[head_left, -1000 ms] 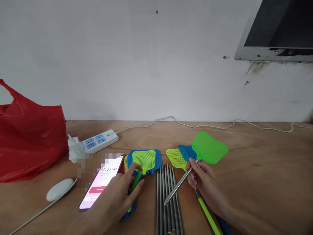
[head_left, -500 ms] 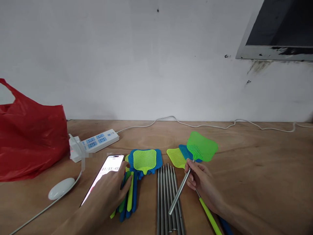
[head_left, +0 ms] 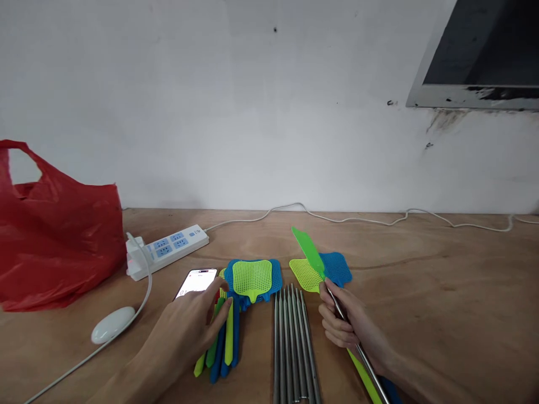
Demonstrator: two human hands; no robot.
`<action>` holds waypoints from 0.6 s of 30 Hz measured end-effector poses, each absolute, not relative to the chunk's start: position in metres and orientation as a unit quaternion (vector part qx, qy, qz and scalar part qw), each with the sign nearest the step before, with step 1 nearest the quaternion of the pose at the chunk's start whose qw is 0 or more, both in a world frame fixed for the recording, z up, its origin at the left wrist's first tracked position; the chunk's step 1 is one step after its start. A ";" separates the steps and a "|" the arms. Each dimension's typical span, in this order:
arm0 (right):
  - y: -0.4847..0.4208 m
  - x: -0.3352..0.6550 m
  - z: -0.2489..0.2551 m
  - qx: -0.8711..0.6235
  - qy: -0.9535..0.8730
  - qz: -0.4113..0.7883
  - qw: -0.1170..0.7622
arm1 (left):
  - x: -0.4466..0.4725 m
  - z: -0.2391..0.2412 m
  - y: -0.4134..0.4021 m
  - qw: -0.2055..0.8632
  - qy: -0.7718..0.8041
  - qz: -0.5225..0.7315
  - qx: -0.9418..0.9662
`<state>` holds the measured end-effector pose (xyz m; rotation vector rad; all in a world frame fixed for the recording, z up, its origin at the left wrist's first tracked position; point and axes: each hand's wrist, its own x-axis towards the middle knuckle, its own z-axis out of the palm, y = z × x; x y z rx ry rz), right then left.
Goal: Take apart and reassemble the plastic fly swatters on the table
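Note:
My right hand [head_left: 347,317] is wrapped round the metal rod of a green fly swatter [head_left: 310,252]. Its head points up and to the left, almost edge-on, and its rod runs down to the lower right. Under it on the table lie a yellow-green swatter head [head_left: 305,274] and a blue swatter head [head_left: 336,268]. Over at the left, my left hand [head_left: 191,320] has its thumb and index finger apart beside a bunch of coloured handles [head_left: 222,342]. Whether it touches them I cannot tell. Stacked swatter heads [head_left: 252,278] lie just beyond. Bare metal rods [head_left: 293,348] lie side by side between my hands.
A phone [head_left: 197,280] lies partly under my left hand. Behind it are a white power strip [head_left: 179,247] with a cable along the wall and a red plastic bag [head_left: 59,241]. A white oval device [head_left: 113,324] with a cord lies at the left.
My right hand has turned the green swatter: its head swung left and edge-on, and its rod now slants to the lower right instead of lower left. My left hand has barely moved.

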<state>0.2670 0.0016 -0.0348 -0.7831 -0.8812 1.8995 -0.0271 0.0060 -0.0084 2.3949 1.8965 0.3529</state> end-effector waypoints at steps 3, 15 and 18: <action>0.000 0.270 -0.029 -0.288 -0.342 0.813 0.372 | -0.022 0.000 0.001 0.060 0.568 0.187 0.799; -0.010 0.270 -0.023 -0.237 -0.397 0.867 0.187 | 0.002 -0.005 0.015 0.150 0.421 0.338 0.829; -0.015 0.266 -0.021 -0.248 -0.408 0.860 0.179 | 0.000 -0.001 0.015 0.161 0.383 0.337 0.845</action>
